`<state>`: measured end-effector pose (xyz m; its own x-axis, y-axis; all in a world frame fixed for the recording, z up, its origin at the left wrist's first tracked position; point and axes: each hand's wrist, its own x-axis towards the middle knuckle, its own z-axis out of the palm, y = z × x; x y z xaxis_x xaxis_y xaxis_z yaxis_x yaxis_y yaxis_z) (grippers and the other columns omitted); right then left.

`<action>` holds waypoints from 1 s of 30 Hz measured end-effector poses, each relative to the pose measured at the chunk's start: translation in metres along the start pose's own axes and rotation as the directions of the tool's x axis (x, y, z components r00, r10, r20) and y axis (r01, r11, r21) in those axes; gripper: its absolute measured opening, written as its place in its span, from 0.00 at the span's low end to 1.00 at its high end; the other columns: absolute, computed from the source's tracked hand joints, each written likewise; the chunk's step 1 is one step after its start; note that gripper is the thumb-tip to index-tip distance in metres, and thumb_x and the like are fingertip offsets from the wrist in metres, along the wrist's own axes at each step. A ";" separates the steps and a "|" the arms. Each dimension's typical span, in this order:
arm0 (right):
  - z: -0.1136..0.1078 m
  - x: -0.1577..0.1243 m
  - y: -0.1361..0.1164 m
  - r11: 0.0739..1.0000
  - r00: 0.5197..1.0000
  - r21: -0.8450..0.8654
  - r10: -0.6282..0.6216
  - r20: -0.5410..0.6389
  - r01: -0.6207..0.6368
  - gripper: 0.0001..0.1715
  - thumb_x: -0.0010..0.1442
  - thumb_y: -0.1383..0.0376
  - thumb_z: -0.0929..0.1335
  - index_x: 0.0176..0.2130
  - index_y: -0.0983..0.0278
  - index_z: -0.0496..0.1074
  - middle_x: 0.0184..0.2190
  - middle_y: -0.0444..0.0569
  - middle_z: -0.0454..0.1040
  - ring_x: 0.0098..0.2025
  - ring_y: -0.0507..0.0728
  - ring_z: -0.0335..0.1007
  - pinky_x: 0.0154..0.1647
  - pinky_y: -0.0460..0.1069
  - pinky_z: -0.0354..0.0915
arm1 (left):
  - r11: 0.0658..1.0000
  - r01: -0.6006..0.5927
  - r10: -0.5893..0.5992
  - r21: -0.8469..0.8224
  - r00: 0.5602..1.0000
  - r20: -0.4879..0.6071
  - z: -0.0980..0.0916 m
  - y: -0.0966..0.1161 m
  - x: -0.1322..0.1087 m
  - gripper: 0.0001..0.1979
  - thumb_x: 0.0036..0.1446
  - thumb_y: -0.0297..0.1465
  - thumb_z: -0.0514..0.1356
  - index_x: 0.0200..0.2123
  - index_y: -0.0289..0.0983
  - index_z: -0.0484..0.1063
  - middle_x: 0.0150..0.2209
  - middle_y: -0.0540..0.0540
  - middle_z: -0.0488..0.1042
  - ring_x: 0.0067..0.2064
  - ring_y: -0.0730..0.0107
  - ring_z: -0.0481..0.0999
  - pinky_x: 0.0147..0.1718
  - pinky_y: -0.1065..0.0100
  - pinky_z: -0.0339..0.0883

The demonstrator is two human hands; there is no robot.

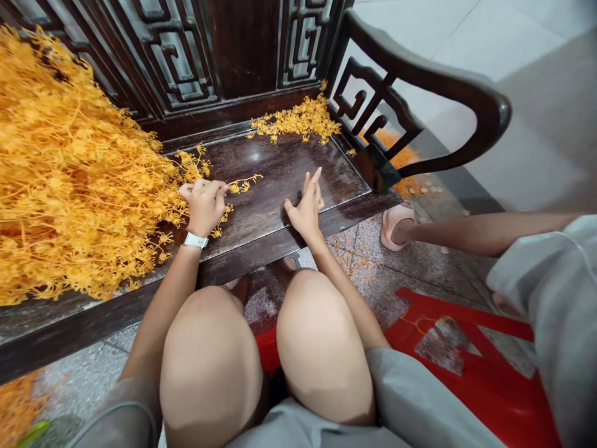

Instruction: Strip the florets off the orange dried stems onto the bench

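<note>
bare knees (pixel 209 373) sit closest. beyond them, the left hand (pixel 204 208) pinches a thin orange sprig (pixel 243 183) above a dark wooden bench seat (pixel 280 168), a big dried-flower heap (pixel 79 168) touching it at nine o'clock. the right hand (pixel 305 210) spreads empty, a loose clump (pixel 293 119) at twelve o'clock.

Orange sprig heap (pixel 60 168): running past the left edge, its fine stems too tangled to count. Left hand (pixel 204 208): fingertips curling out of sight, any held sprig too small to tell. Carved desk back (pixel 172 56): vanishing past the top edge. Red mat (pixel 489 398): slipping beneath the knees (pixel 209 367) and past the lower edge.
</note>
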<state>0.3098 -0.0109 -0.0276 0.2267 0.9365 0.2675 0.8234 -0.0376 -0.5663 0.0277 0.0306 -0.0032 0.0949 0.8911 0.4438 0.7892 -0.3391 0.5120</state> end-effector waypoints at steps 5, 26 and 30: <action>-0.001 0.000 0.003 0.994 1.000 0.111 0.018 -0.025 -0.015 0.61 0.66 0.63 0.67 0.85 0.59 0.32 0.77 0.60 0.68 0.78 0.75 0.55 0.74 0.77 0.56 | 1.000 -0.012 0.011 -0.028 1.000 -0.029 -0.002 -0.001 0.000 0.11 0.76 0.36 0.58 0.40 0.43 0.78 0.38 0.45 0.86 0.49 0.50 0.78 0.60 0.44 0.49; -0.002 -0.002 -0.002 0.844 0.940 0.461 -0.337 0.056 0.275 0.25 0.77 0.47 0.67 0.40 0.59 0.84 0.41 0.51 0.88 0.43 0.62 0.78 0.51 0.58 0.69 | 0.972 -0.178 0.218 -0.156 0.931 0.294 0.018 0.039 -0.017 0.16 0.80 0.37 0.54 0.41 0.42 0.79 0.44 0.44 0.86 0.51 0.54 0.80 0.57 0.47 0.53; 0.004 -0.001 -0.001 0.883 0.921 0.351 -0.372 0.116 0.312 0.22 0.78 0.54 0.66 0.35 0.60 0.77 0.34 0.51 0.82 0.40 0.61 0.72 0.49 0.56 0.65 | 0.985 -0.158 0.169 -0.064 0.959 0.226 0.012 0.030 -0.012 0.14 0.77 0.34 0.55 0.41 0.43 0.80 0.40 0.44 0.85 0.50 0.50 0.79 0.59 0.44 0.52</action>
<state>0.3064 -0.0105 -0.0303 -0.1574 0.9170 0.3664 0.6147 0.3814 -0.6904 0.0575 0.0135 -0.0024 0.3615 0.8659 0.3457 0.7237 -0.4944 0.4815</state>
